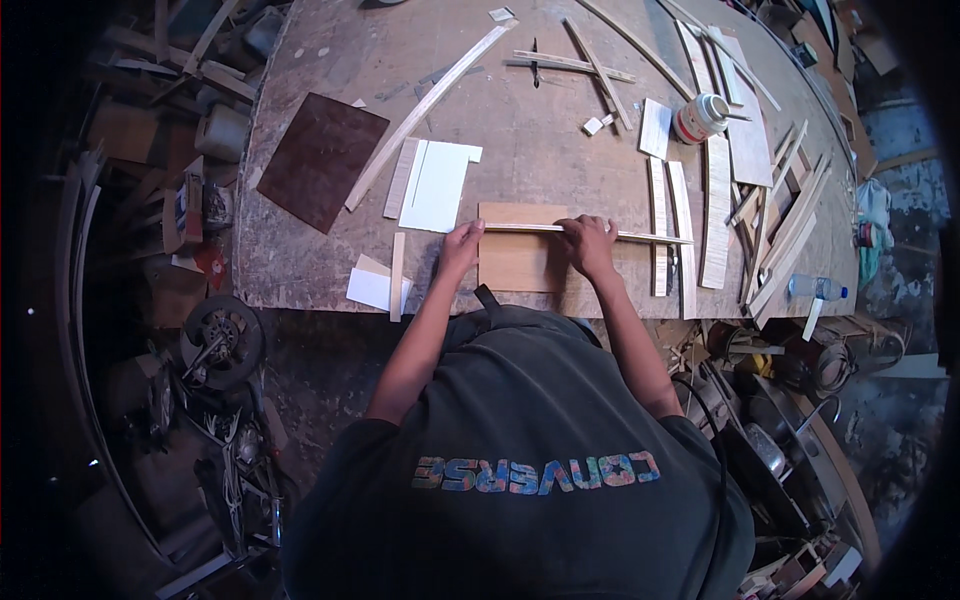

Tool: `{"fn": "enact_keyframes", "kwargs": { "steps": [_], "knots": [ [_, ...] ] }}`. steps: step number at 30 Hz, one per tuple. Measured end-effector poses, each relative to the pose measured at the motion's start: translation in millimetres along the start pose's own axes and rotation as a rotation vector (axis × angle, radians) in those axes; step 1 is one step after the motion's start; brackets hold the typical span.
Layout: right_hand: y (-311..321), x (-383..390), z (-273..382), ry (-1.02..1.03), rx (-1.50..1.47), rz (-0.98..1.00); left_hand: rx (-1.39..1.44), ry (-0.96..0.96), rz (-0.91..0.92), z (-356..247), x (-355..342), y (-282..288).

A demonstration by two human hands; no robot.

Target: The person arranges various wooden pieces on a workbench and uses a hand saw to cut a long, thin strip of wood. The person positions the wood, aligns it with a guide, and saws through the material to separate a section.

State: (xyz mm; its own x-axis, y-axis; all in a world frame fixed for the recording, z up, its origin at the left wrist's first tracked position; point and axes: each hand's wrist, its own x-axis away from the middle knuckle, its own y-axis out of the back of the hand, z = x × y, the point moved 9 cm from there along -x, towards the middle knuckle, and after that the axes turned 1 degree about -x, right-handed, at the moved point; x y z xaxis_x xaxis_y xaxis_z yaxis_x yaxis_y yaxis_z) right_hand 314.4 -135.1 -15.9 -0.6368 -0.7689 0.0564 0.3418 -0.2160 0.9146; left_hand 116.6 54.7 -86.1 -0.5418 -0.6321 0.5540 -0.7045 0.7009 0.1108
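Note:
A long thin wooden strip (pixel 650 237) lies crosswise over a light brown rectangular board (pixel 518 268) near the table's front edge. My left hand (pixel 460 248) is closed at the strip's left end, beside the board's left edge. Farther right, my right hand (pixel 590 245) grips the strip from above with bent fingers, over the board's right part. The strip's free end reaches right across two upright-lying pale slats (pixel 683 270). What lies beneath the right palm is hidden.
White panels (pixel 436 185) and a dark brown square sheet (pixel 322 160) lie to the left on the wooden worktable (pixel 300 270). At right are a white jar (pixel 700 118), stacked wooden strips (pixel 790 230) and a plastic bottle (pixel 815 288). A wheel (pixel 222 340) stands below, left.

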Motion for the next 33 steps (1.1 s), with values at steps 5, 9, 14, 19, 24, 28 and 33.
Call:
{"fn": "enact_keyframes", "kwargs": {
  "steps": [5,9,14,19,24,28,33],
  "knots": [
    [3,2,0,-0.002,-0.015,-0.008,0.055,-0.005,0.017,-11,8,-2],
    [3,2,-2,-0.006,-0.003,-0.009,0.056,0.014,-0.021,-18,14,-3],
    [2,1,-3,-0.007,-0.02,-0.009,0.044,0.013,0.026,-14,10,-3],
    [3,4,-1,-0.014,-0.01,-0.018,0.087,0.026,0.02,-7,9,-2],
    [4,3,-1,-0.013,-0.014,-0.02,0.056,0.032,-0.009,-5,7,-1],
    [5,2,0,-0.016,-0.011,-0.007,0.043,0.001,0.005,-5,5,-2],
    [1,1,2,-0.017,0.007,0.025,0.055,-0.04,-0.028,0,1,1]
  ]
}}
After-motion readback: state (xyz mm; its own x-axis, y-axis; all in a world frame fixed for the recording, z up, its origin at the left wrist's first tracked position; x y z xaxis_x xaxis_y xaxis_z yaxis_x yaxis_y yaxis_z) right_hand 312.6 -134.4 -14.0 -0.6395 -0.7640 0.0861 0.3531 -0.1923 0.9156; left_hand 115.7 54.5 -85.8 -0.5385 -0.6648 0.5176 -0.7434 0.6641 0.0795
